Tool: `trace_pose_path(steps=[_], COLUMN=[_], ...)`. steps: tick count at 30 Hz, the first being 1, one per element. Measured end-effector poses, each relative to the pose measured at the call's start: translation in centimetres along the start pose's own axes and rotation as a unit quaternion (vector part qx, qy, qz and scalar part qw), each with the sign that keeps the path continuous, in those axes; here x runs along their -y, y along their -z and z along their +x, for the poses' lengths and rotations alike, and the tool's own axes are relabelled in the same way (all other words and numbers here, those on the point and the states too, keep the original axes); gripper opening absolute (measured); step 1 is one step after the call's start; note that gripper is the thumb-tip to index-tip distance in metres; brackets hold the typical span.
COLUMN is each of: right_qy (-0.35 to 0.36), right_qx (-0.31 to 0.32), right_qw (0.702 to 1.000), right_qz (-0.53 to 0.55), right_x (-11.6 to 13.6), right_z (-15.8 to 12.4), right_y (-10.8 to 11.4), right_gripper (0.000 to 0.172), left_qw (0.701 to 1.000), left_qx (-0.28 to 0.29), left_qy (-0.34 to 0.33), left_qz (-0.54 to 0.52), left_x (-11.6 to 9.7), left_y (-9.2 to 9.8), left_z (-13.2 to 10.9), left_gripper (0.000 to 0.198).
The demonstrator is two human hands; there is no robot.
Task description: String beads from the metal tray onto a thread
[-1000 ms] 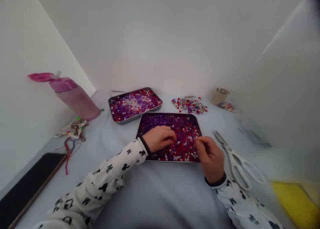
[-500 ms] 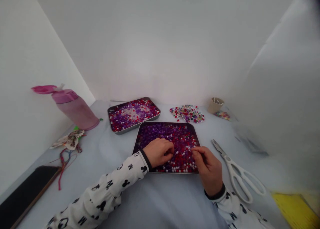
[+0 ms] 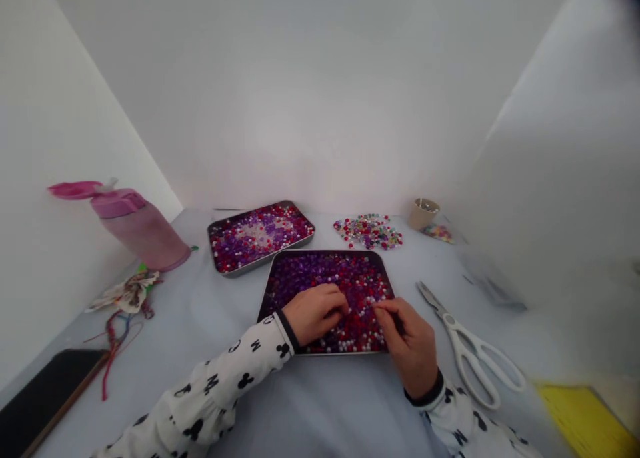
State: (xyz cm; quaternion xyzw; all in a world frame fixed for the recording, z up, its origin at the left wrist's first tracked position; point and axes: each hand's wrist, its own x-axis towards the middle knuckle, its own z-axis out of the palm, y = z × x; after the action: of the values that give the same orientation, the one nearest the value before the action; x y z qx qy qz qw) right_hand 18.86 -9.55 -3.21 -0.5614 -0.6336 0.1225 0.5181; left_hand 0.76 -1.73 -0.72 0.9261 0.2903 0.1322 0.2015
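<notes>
A dark metal tray (image 3: 325, 251) lies directly in front of me, filled with purple, red and white beads (image 3: 345, 278). My left hand (image 3: 315, 315) rests on the beads at the tray's near left, its fingers curled. Over the near right part of the tray, my right hand (image 3: 407, 341) has thumb and forefinger pinched together at the beads. Anything held in either hand is hidden or too small to tell. Patterned white sleeves cover both forearms.
Behind stands a second metal tray (image 3: 270, 254) of mixed beads, next to a loose bead pile (image 3: 369, 232), a small cup (image 3: 424, 213) and a small bead packet (image 3: 437, 233). White-handled scissors (image 3: 467, 355) lie right; a pink bottle (image 3: 137, 228), cloth scrap (image 3: 127, 297), threads (image 3: 113, 351) and a phone (image 3: 50, 405) lie left.
The whole scene has shifted lower and slightly left in the view. Both hands stay over the same tray, with little visible change in their grip.
</notes>
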Motion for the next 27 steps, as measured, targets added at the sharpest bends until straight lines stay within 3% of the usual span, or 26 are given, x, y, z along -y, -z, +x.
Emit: trace_pose_path(steps=[4, 8, 15, 23, 27], right_qy=[0.005, 0.002, 0.004, 0.008, 0.012], right_qx=[-0.003, -0.002, 0.006, 0.006, 0.003], right_qw=[1.0, 1.0, 1.0, 1.0, 1.0], right_qz=[0.014, 0.024, 0.029, 0.027, 0.021], right_x=[-0.2, -0.3, -0.1, 0.0, 0.0], right_z=[0.0, 0.0, 0.1, 0.2, 0.2], right_y=[-0.2, -0.3, -0.2, -0.2, -0.1], right_gripper=[0.012, 0.01, 0.01, 0.01, 0.01], left_qw=[0.999, 0.994, 0.966, 0.957, 0.962], left_qx=[-0.042, -0.046, -0.049, -0.04, -0.038], left_qy=[-0.001, -0.03, -0.037, -0.046, -0.033], left_qz=[0.028, 0.091, 0.251, 0.284, 0.27], left_x=[0.1, 0.6, 2.0, 2.5, 2.2], left_y=[1.8, 3.0, 0.3, -0.5, 0.1], left_z=[1.3, 4.8, 10.8, 12.2, 11.6], left_gripper=[0.016, 0.017, 0.023, 0.02, 0.019])
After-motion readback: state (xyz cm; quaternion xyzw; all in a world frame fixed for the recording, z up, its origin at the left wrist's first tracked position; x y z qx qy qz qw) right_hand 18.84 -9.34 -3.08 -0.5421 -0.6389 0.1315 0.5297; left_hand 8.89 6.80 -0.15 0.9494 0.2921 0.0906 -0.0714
